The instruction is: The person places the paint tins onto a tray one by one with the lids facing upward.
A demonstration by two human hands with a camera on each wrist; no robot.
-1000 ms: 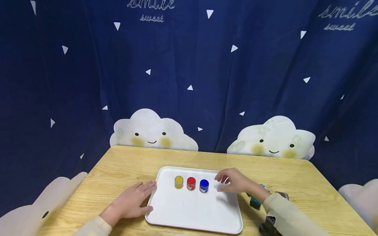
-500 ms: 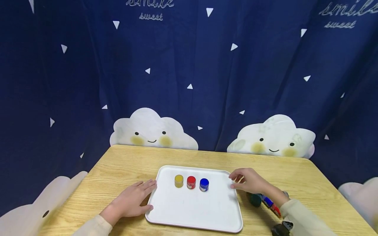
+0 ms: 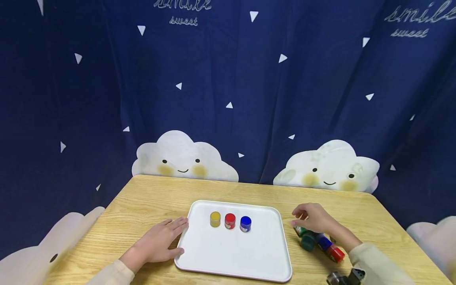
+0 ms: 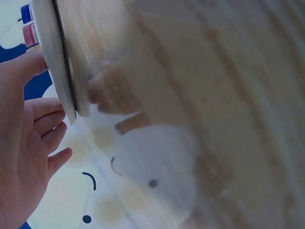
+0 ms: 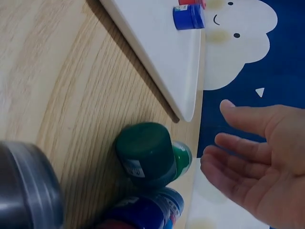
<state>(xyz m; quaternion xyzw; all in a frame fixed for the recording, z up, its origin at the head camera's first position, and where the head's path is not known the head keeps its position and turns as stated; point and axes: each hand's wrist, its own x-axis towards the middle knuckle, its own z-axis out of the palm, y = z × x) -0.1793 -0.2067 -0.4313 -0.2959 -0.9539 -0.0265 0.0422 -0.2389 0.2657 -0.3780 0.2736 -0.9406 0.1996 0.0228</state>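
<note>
My left hand (image 3: pixel 156 241) rests at the left edge of a white tray (image 3: pixel 235 257), its fingers extended and fingertips and thumb at the rim. In the left wrist view, the fingers (image 4: pixel 47 114) touch the tray's side. Three small paint jars stand in a row on the tray: yellow (image 3: pixel 215 219), red (image 3: pixel 230 221) and blue (image 3: pixel 245 224). To the right of the tray, my right hand (image 3: pixel 313 217) hovers with loosely bent fingers and nothing held. It is close over a green jar (image 3: pixel 300 230), next to a dark green jar (image 5: pixel 145 152).
More jars lie on the wooden table (image 3: pixel 160 198) right of the tray: a blue one (image 3: pixel 323 242), a red one (image 3: pixel 335 253) and a dark one (image 3: pixel 335 278) near the front. A navy curtain (image 3: pixel 213 59) with clouds hangs behind the table.
My right hand has moved right, from over the tray's right side to beside the jars on the table. More of those jars now show. The left hand has stayed at the tray.
</note>
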